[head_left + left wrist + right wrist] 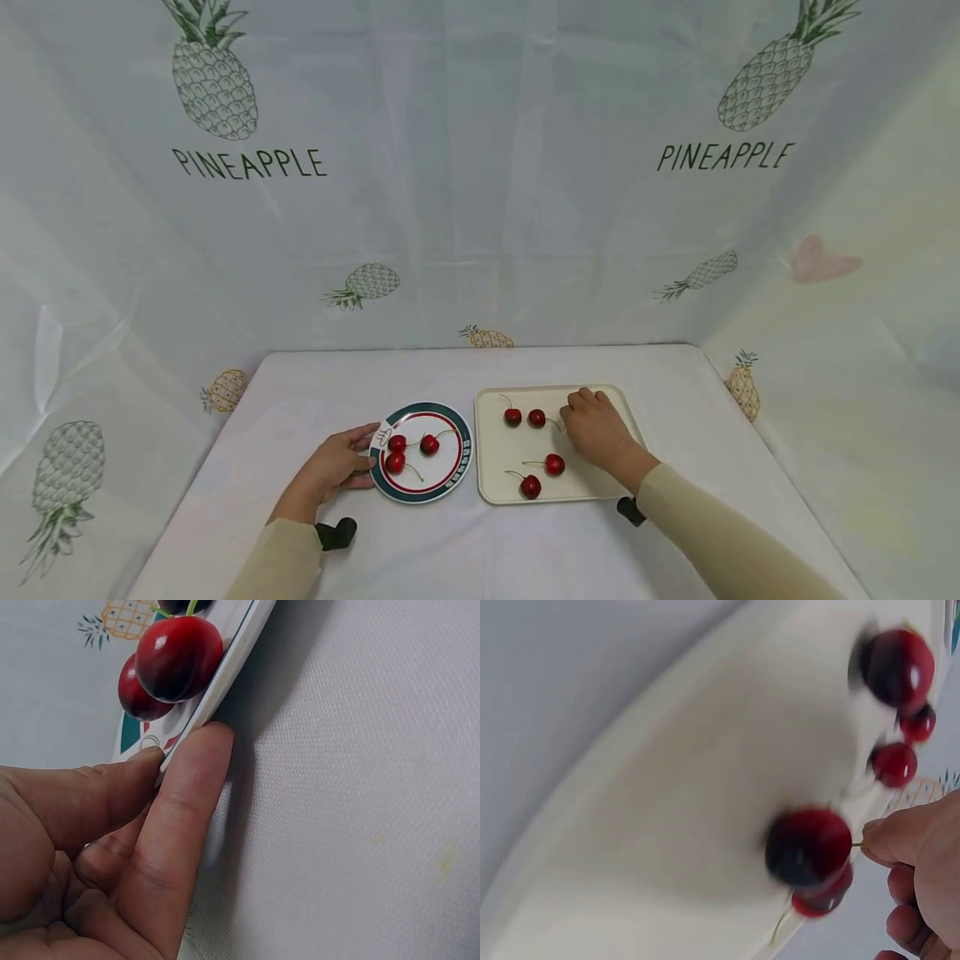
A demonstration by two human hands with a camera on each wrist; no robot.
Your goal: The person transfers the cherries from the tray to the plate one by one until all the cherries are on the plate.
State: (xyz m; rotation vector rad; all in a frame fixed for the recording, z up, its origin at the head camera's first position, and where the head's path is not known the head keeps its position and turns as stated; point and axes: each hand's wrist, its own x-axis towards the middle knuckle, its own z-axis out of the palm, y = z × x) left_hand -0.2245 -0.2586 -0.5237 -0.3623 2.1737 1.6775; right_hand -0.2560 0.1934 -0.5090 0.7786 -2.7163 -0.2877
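My left hand (337, 463) holds the near-left edge of a round white plate (422, 407) with a teal rim and red ring. In the left wrist view the thumb (112, 799) lies over the rim, a straight finger (180, 817) under it. Three red cherries with stems, one of them a glossy cherry (180, 658), lie on the plate. Above the right part of a cream rectangular tray (498, 454), my right hand (600, 429) pinches the thin green stem (857, 845) of a dark red cherry (808, 847). Several other cherries (554, 464) lie on the tray.
Plate and tray stand side by side on a white-covered table (480, 550). Behind them hangs a pale curtain (480, 208) printed with pineapples. A black wrist mount (337, 534) sits under the left wrist, another mount (631, 511) under the right.
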